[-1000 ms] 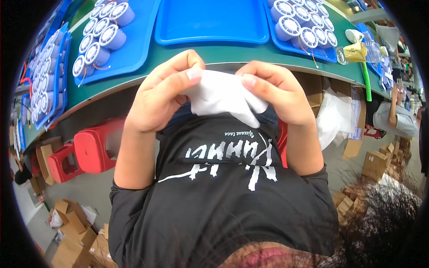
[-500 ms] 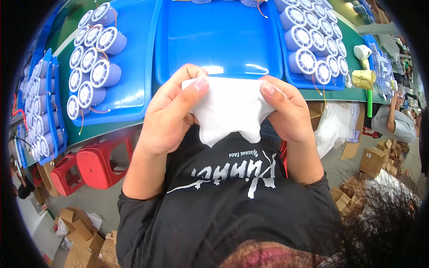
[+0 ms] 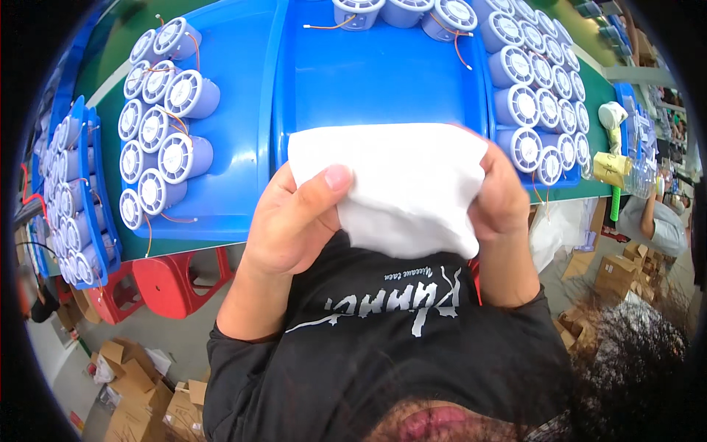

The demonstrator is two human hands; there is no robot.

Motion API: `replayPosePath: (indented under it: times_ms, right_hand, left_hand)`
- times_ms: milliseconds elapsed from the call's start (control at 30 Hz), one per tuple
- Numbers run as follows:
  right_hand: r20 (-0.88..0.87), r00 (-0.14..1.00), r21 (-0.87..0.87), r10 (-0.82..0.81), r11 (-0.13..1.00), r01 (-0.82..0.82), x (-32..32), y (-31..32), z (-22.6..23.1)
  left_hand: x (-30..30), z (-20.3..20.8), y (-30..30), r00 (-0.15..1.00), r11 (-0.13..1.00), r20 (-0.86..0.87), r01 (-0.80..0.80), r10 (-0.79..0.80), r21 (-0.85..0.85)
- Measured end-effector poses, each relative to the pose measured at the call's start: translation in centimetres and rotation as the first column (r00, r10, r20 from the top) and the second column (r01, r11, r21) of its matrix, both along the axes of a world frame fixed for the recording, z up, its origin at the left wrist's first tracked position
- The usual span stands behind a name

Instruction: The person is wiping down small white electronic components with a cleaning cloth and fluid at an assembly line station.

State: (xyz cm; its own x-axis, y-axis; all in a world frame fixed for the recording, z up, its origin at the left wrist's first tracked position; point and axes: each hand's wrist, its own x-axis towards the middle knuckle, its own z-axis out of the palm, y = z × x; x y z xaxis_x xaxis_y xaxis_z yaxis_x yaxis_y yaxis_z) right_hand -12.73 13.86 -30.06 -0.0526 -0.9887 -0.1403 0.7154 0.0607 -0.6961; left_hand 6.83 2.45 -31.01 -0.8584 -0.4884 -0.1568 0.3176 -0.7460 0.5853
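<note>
**White cloth spread out over the middle tray**

Both hands are up in front of the chest with a white cloth [image 3: 394, 188] stretched between them. The left hand [image 3: 294, 221] is closed on the cloth's left edge, thumb pressed on top; the right hand [image 3: 501, 195] grips the right edge, its fingers mostly hidden behind the fabric. The cloth looks opened flat, not yet laid down, so the work seems at an early stage.

Beneath it the middle blue tray [image 3: 383, 81] is bare apart from a few small round fans [image 3: 449, 15] along its far side. The left tray [image 3: 236, 132] holds a cluster of fans, and the right tray [image 3: 568, 177] is packed with rows of them.
</note>
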Motion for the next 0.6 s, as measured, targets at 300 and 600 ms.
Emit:
replayPosePath:
  times_ms: [300,600]
  right_hand:
    - [-0.202,0.976,0.196,-0.081,0.973,0.121,1.3,-1.1,0.2]
    - [-0.524,0.845,0.004,-0.109,0.991,0.131,-0.6,0.6,0.6]
  left_hand:
    - [0.0,1.0,-0.5,0.979,0.989,0.193,-0.045,0.072,-0.142]
    - [0.9,1.0,-0.7,0.959,0.939,0.255,-0.034,0.127,-0.341]
